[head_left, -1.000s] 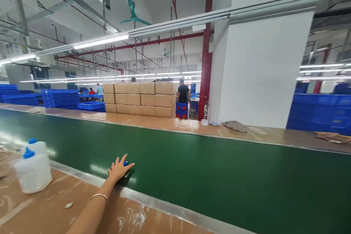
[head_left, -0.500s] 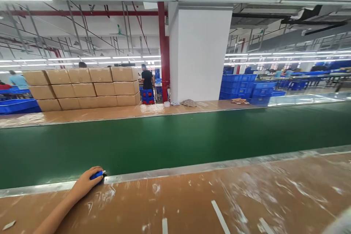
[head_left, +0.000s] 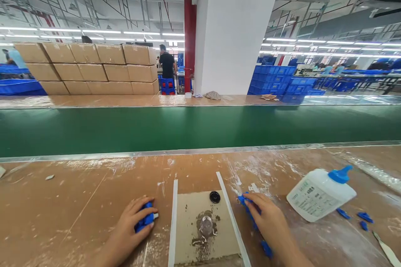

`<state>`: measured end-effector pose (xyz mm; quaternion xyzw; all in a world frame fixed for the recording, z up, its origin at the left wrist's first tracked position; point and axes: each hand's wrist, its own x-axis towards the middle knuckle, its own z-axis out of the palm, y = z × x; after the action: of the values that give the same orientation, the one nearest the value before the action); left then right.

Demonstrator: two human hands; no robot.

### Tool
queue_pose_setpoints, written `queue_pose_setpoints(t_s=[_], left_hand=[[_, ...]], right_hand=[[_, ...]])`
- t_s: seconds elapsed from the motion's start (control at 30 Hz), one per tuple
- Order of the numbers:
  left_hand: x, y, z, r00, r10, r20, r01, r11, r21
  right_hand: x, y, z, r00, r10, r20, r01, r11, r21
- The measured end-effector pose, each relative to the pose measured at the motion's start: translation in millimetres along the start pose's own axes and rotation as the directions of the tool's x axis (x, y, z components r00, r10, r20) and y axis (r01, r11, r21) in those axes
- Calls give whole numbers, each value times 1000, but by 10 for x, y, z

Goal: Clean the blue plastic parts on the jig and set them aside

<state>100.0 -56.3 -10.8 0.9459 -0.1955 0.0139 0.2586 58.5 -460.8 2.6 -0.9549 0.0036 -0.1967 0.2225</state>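
On the bench (head_left: 78,200), the left hand (head_left: 131,227) is gripping a blue part (head_left: 144,220) left of the card pad (head_left: 203,229), the right hand (head_left: 269,225) clutching blue pieces (head_left: 247,208) right of it.

Surface: brown workbench (head_left: 78,200), glossy, with white scuffs.
Middle: grey pad (head_left: 191,225) between two white strips, with a black cap (head_left: 214,197) on it.
Right: white bottle (head_left: 319,194) lies tilted; small blue pieces (head_left: 360,219) near it.
Behind: green conveyor belt (head_left: 188,127) along the bench edge.
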Motion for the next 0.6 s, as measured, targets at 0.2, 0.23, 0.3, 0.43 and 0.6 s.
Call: queue_pose_setpoints(t_s=[0.2,0.23,0.3,0.43,0.6], left_hand=[[-350,506,227,998,-56,-19,51,978,-201],[-382,562,244,996,-79,-38,68,968,-243],[-429,656,255,988,-128,-88,94,945,-314],[-506,779,213,963,-212,-167,132,910,-393],[-607,763,278,937,-327,-123,207,805,-556]], right_hand=[[99,108,360,989,-101,104,112,988,-107],[99,132,380,988,-119,102,130,985,-115],[76,198,413,982,-164,91,174,978,-118],[-91,370,468,966,-256,41,260,958,-122],[-348,387,393,754,-657,-8,617,713,-334]])
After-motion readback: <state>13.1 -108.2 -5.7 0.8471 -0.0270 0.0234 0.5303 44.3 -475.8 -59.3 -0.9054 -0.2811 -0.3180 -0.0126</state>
